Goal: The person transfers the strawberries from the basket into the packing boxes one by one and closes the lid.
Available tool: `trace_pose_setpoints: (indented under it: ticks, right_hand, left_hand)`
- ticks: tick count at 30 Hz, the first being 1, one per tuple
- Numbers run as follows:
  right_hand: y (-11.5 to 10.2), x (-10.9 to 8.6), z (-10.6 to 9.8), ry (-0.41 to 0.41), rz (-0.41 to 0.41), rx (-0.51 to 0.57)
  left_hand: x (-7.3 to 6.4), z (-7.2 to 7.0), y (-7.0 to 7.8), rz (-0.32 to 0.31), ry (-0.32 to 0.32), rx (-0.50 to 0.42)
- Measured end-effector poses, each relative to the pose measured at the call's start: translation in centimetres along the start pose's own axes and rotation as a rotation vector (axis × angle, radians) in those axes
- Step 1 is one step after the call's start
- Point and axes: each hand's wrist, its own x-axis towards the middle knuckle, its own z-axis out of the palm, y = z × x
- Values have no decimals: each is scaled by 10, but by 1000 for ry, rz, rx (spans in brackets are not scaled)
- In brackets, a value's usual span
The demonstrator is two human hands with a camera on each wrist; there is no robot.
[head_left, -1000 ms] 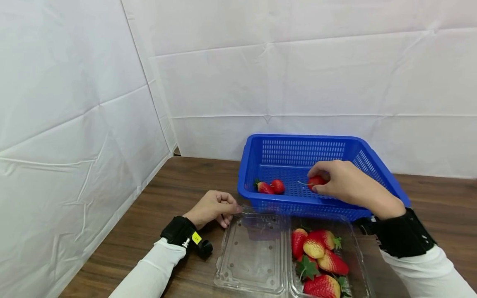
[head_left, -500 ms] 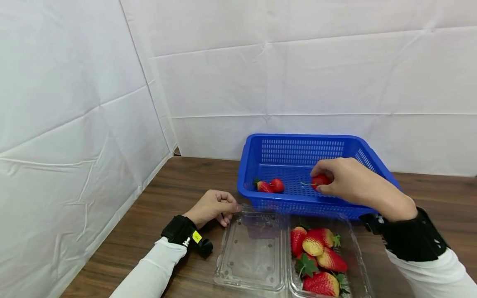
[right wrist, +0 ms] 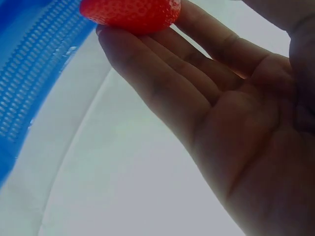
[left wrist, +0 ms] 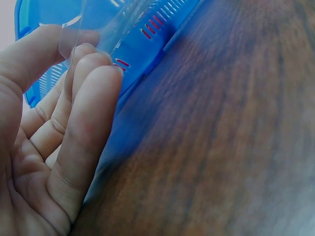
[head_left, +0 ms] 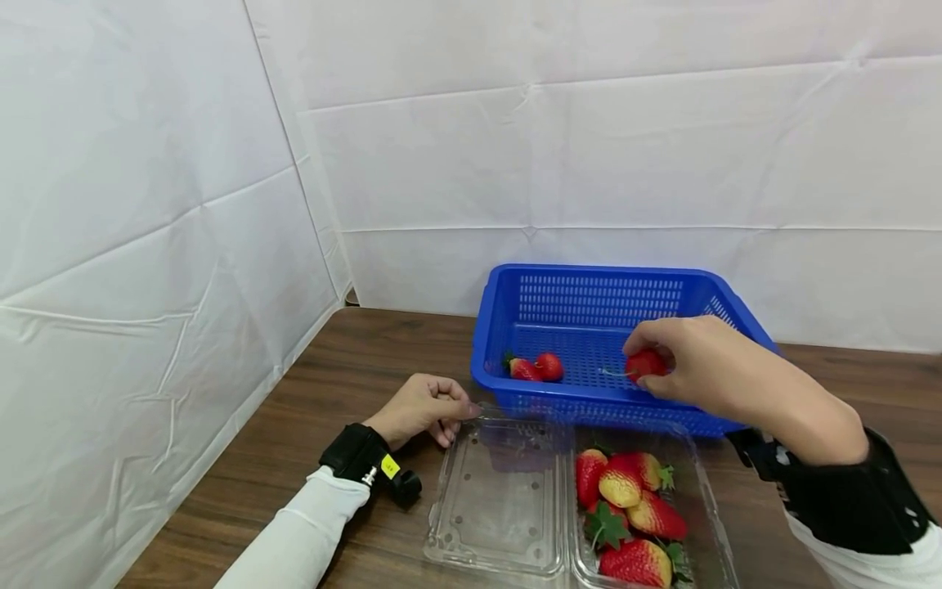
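Observation:
My right hand (head_left: 710, 360) holds a red strawberry (head_left: 645, 366) between thumb and fingers, over the right part of a blue plastic basket (head_left: 589, 391). In the right wrist view the strawberry (right wrist: 133, 14) shows a dimpled red skin at my fingertips. My left hand (head_left: 425, 407) pinches the far left corner of a clear clamshell box's lid (head_left: 508, 499), which lies flat and unfolded on the table. The left wrist view has the clear plastic edge (left wrist: 69, 46) between thumb and fingers. Several red and yellow strawberries (head_left: 655, 515) with green leaves fill the box's right half.
Two red strawberries (head_left: 536, 368) lie at the left inside the basket. It stands behind the box on a brown wooden table (head_left: 368, 360). White cloth walls (head_left: 589, 147) rise at the back and left.
My right hand has moved a little to the right within the basket area, carrying the strawberry. The left hand, the box and the other strawberries have stayed in place.

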Motion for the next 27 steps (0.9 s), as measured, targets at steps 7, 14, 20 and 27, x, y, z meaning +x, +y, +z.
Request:
trace_pose_setpoints:
  ticks: [7,14,20,27]
  right_hand:
    - [-8,-10,-2,-37,-43,-5]
    - [-16,-14,-3,-44,-96,-7]
    - [-25,-15,0,-111,-94,30]
    - [-30,-16,3,-177,-94,62]
  left_hand:
    - [0,0,0,9,-4,11]
    - [-1,-1,1,6,3,15]
    - [-1,-1,0,7,5,15]
    - [0,0,0,13,0,12]
